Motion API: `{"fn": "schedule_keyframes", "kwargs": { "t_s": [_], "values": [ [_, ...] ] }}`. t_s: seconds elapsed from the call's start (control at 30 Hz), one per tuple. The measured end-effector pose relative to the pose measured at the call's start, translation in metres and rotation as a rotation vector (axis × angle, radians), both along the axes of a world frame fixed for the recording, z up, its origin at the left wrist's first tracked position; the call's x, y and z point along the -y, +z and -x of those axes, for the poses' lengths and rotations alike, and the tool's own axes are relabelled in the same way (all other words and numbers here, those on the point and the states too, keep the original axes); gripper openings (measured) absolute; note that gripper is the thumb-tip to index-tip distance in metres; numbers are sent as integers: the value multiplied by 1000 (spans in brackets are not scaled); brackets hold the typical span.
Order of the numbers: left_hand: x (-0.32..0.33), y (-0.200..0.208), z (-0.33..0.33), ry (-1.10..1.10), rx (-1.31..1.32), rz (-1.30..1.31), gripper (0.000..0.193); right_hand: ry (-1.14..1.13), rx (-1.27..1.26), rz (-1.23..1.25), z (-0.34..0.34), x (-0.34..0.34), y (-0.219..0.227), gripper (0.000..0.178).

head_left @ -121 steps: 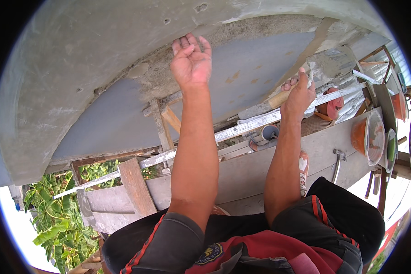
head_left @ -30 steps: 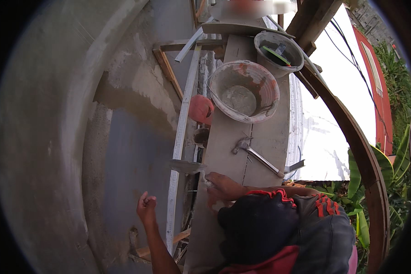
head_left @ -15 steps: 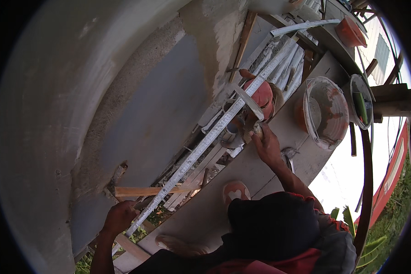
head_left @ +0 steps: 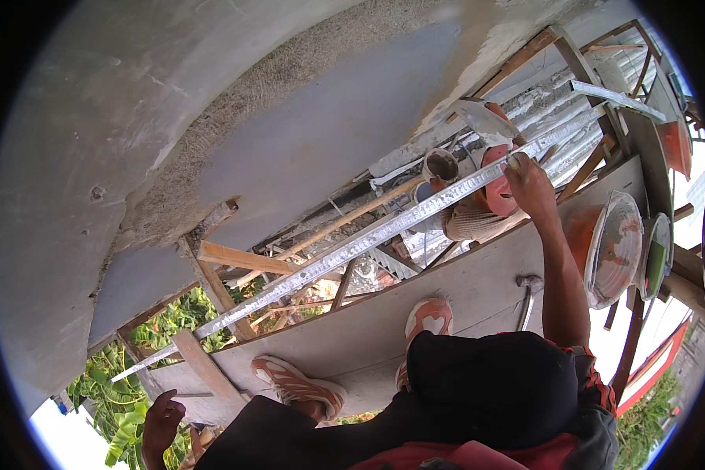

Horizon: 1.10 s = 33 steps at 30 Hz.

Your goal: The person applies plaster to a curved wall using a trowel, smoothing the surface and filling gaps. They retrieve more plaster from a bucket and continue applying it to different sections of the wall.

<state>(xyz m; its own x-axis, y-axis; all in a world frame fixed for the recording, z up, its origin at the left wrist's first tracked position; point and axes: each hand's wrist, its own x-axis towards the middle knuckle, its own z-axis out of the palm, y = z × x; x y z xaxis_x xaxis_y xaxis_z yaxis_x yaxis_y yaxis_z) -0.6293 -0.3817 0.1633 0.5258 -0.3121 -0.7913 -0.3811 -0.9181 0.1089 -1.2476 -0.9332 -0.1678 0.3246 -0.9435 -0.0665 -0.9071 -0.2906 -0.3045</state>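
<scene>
My right hand [head_left: 531, 186] is closed at the upper right, on the grip of a trowel. The trowel's flat grey blade [head_left: 484, 121] points up toward the wall. Just under that hand runs a long, plaster-smeared metal straightedge [head_left: 345, 252], slanting from lower left to upper right; whether the fingers also touch it I cannot tell. At the lower left, my left hand [head_left: 163, 423] has curled fingers beside a thin dark edge, and what it holds is unclear. It is apart from the straightedge.
A hammer [head_left: 528, 301] lies on the plank platform [head_left: 478, 290] under my feet. Mortar-stained tubs [head_left: 615, 249] stand at the right. Below, a co-worker in a red cap [head_left: 498, 182] is near a small bucket [head_left: 440, 164]. A plastered wall [head_left: 321, 133] rises ahead; gaps open beyond the platform.
My view has turned, showing more greenery at the lower left. My left hand has dropped down and left, away from the straightedge. My right hand has moved up and right with the trowel.
</scene>
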Motion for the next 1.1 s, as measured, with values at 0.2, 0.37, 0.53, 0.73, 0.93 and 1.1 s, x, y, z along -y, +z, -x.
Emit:
{"fn": "schedule_keyframes", "kwargs": {
  "t_s": [0.2, 0.37, 0.53, 0.73, 0.93, 1.1],
  "values": [
    [96, 62, 107, -92, 154, -150, 56, 44, -288, -191, -20, 71, 27, 42],
    [82, 49, 124, 280, -73, 199, 58, 46, -567, -319, -52, 94, 26, 44],
    [89, 29, 113, 76, -42, 28, 57, 91, -614, -261, -41, 98, 1, 38],
    [118, 31, 108, 53, 40, -110, 57, 135, -661, -211, -38, 94, -9, 26],
    [115, 29, 104, -218, 52, -53, 58, 221, -726, -146, -44, 103, -20, 21],
    [115, 26, 102, -241, 31, -81, 59, 264, -739, -104, -37, 108, -35, 23]
  ]
}}
